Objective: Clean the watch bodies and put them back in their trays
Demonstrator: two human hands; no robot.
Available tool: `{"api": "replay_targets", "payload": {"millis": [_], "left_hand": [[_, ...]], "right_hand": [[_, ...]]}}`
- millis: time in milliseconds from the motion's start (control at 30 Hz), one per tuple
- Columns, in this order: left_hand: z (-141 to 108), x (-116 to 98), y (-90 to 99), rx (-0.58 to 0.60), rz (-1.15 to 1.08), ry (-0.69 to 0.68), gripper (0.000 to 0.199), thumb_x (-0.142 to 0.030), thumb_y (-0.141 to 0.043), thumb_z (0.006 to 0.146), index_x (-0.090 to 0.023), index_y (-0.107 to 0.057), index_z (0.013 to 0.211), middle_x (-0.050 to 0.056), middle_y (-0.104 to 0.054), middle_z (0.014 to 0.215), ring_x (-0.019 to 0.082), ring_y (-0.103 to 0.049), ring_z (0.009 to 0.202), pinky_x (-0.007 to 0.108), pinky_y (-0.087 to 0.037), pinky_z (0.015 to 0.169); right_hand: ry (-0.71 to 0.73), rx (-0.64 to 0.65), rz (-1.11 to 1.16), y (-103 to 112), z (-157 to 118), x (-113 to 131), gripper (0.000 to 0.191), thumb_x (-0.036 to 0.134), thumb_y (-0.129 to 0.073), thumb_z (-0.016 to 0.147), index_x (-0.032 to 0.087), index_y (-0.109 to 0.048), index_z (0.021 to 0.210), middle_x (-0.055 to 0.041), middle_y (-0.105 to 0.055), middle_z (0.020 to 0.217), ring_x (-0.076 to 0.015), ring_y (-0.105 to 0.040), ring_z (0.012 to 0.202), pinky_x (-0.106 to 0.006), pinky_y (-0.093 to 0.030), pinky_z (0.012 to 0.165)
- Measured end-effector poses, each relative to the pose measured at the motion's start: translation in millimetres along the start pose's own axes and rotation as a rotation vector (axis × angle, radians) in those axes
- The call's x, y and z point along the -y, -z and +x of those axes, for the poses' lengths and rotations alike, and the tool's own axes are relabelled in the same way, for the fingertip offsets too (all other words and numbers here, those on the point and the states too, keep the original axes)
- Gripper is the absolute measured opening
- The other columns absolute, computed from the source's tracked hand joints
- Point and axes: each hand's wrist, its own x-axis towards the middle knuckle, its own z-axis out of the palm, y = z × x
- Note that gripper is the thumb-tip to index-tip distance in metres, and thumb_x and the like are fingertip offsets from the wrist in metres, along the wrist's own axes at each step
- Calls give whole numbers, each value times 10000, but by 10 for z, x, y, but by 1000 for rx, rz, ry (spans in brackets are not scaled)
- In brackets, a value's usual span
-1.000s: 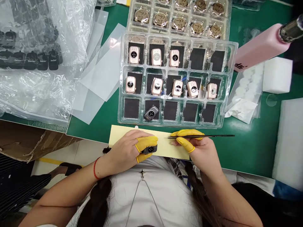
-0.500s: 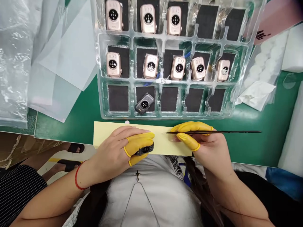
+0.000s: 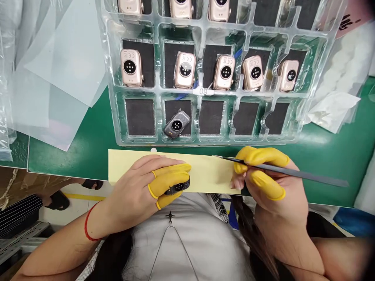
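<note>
Left to right: green bench [image 3: 67, 156], a yellow card [image 3: 205, 171] lying along its front edge. Left hand [image 3: 137, 191], yellow finger cots [image 3: 170, 180] on, pinches a dark smartwatch body [image 3: 177, 187], sensor side up, over the card's lower edge. Clear plastic tray [image 3: 205, 143] beyond holds rose-gold watch bodies [image 3: 185, 70] and, in its bottom row, one dark body [image 3: 176, 125]. Right hand [image 3: 269, 183] keeps a narrow grip on black tweezers [image 3: 281, 168], tips at the card's top edge, well apart from the watch. Step looks like fine tweezer work on the held watch; next move calls for tips brought onto its back. Against the earlier frame, right hand sits further right, tweezers sloped instead of level; left hand's pinch unchanged
</note>
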Motion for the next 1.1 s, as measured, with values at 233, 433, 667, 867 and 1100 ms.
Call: {"api": "replay_targets", "payload": {"millis": [233,433,667,867,1100], "left_hand": [[18,8,4,6,18,-11,168,-287,-549,917,-196,-602,1049,77,-727,1033,189,-670,981,358,-515,909],[-91,-30,62,-7,-89,-50,190,-236,-576,898,-222,-594,1086,58,-726,1072,186,-667,1024,341,-534,945],[-713,-95,113,-70,-403,233,312,-182,-614,870,-250,-554,1168,64,-721,1110,186,-715,929,318,-618,824],[-953,-138,-39,-457,-570,573,295,-292,-685,819,-162,-587,1065,128,-729,1063,217,-718,936,310,-609,812],[-1019,-141,512,-1169,-173,249,405,-100,-851,526,-187,-683,883,-3,-718,868,162,-701,745,297,-611,721]], "right_hand": [[-48,-17,-239,-35,-58,-14,138,327,-754,757,313,-753,894,-19,-719,812,-190,-653,647,-308,-556,552],[-13,11,-270,18,-8,49,195,396,-780,726,344,-762,913,-18,-718,821,-220,-667,747,-352,-570,661],[142,161,-350,-47,8,105,118,321,-685,832,325,-750,930,-17,-714,871,-190,-638,829,-327,-531,753],[171,420,-212,-444,-198,-97,116,245,-689,825,243,-732,933,-37,-708,892,-161,-630,834,-305,-523,763],[314,415,-98,-431,-352,265,198,242,-747,781,260,-721,977,-25,-662,857,-151,-616,758,-294,-529,696]]}}
